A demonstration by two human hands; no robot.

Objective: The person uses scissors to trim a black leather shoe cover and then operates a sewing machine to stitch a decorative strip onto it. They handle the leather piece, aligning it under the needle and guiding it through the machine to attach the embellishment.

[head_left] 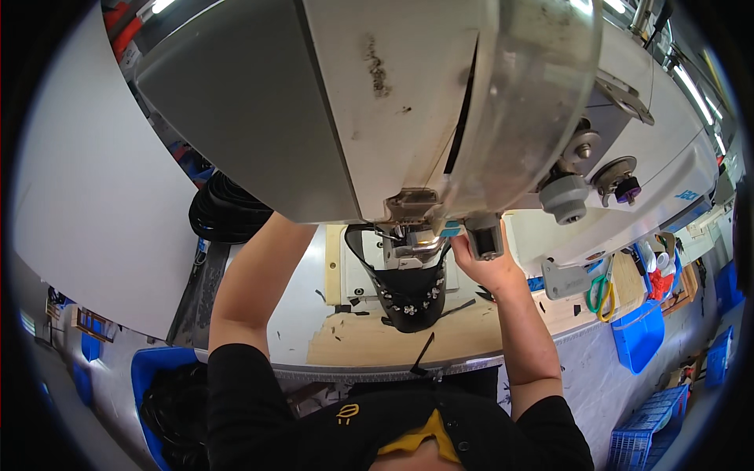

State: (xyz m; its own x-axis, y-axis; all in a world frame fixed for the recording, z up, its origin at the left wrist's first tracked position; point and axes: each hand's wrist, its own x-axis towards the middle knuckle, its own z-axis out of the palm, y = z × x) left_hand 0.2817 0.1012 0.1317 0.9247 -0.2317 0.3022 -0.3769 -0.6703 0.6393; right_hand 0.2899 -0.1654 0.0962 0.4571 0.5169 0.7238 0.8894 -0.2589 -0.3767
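Note:
A black shoe upper (410, 298), trimmed with clear, flower-like stones, lies under the presser foot (416, 253) of a large sewing machine (408, 102). Its rounded end points toward me, and thin edges run back on both sides beneath the machine head. My right hand (495, 267) is just right of the foot, close against the upper's right edge. A grey machine part covers most of its fingers, so their grip does not show. My left forearm reaches up from the left and passes behind the machine head, which hides my left hand.
Black pieces (228, 208) are stacked left of the machine. Dark scraps litter the wooden tabletop (353, 337). Scissors (603, 294) with green and yellow handles lie at the right, above a blue bin (638, 337). Another blue bin (145, 369) holds black material at lower left.

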